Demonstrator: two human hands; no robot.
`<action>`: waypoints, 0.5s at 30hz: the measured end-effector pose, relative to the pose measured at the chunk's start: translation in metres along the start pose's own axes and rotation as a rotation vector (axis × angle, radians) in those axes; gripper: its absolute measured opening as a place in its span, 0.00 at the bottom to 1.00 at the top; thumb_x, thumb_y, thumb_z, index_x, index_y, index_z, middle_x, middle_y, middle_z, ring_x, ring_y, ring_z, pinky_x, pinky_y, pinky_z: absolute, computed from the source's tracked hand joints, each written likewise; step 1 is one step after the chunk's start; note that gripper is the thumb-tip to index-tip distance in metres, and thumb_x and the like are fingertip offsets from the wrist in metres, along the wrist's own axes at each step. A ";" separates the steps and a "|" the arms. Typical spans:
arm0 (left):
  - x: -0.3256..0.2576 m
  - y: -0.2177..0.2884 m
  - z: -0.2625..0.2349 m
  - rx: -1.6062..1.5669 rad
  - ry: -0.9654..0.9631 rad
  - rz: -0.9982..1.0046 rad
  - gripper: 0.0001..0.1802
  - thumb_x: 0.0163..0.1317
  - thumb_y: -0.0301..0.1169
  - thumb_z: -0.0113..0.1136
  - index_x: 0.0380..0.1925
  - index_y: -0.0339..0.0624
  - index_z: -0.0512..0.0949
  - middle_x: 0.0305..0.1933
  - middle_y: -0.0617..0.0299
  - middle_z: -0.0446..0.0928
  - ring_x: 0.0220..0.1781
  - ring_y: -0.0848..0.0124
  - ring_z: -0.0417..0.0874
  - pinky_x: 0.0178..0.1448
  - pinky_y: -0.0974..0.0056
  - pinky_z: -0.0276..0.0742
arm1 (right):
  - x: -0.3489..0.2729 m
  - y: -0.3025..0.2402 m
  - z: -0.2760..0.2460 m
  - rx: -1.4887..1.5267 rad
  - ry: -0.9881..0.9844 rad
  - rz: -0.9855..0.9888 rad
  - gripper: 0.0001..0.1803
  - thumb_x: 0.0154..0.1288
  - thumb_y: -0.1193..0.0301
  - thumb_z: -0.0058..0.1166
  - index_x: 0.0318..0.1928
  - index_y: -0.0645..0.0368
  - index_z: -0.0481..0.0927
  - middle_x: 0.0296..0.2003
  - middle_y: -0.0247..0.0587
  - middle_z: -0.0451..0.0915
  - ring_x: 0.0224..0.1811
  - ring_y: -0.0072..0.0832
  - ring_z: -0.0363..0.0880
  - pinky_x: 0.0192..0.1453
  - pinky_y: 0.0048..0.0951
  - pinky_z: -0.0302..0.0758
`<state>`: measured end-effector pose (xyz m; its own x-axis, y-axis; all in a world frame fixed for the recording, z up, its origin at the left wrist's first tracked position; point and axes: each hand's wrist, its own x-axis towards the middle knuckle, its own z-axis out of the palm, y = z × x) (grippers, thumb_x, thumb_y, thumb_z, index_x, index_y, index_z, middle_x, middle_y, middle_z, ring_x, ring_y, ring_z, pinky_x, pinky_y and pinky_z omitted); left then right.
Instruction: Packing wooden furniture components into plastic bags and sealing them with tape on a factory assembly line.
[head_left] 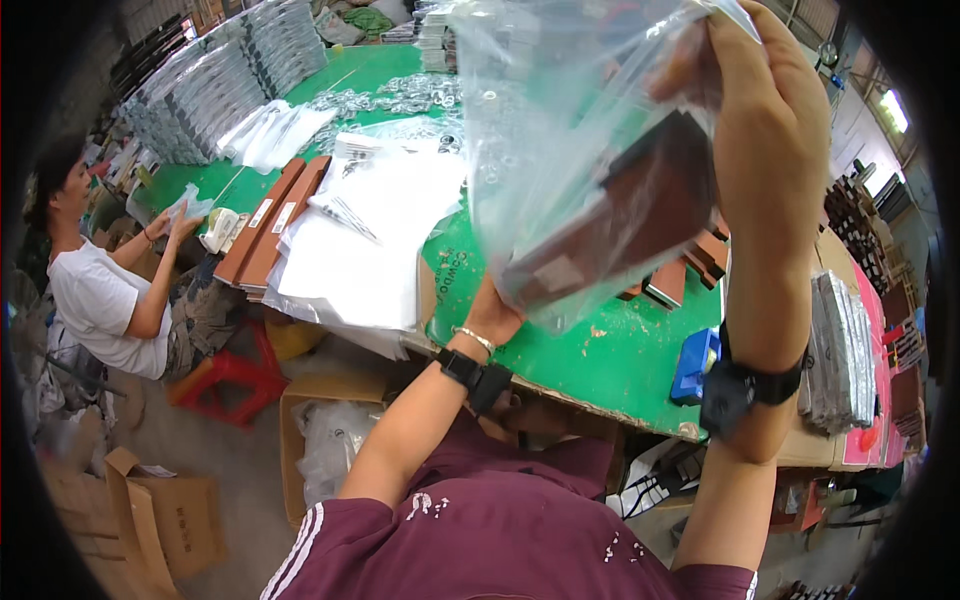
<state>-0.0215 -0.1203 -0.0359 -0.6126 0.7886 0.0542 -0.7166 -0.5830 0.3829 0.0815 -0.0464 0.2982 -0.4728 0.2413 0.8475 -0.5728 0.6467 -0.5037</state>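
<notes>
A large clear plastic bag (560,130) is held up over the green table, with brown flat pieces (625,220) inside it, tilted up toward the right. My right hand (765,95) is closed on the bag's upper right edge, fingers pinching the film. At the bag's lower left corner, my left hand (493,312) holds it by the end of the brown pieces; its fingers are mostly hidden behind them. More brown pieces (665,285) lie on the table behind the bag.
White sheets (360,250) and long brown boards (265,225) lie left on the green table (570,370). Tall wrapped stacks (215,95) stand farther back. A blue tape dispenser (692,365) sits near the front edge. Leftward, a co-worker (110,290) handles a clear bag beside a red stool (235,380).
</notes>
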 end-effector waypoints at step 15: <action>-0.022 0.017 -0.009 0.009 -0.075 -0.008 0.40 0.66 0.59 0.54 0.71 0.52 0.59 0.74 0.60 0.60 0.74 0.55 0.62 0.70 0.36 0.63 | 0.005 0.030 -0.011 0.604 0.324 -0.206 0.17 0.76 0.71 0.40 0.52 0.69 0.77 0.41 0.48 0.82 0.41 0.28 0.81 0.47 0.24 0.77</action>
<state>-0.0231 -0.1498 -0.0387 -0.5798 0.8059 0.1198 -0.7181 -0.5749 0.3922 0.0695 -0.0177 0.2887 -0.1464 0.4207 0.8953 -0.9439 0.2113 -0.2537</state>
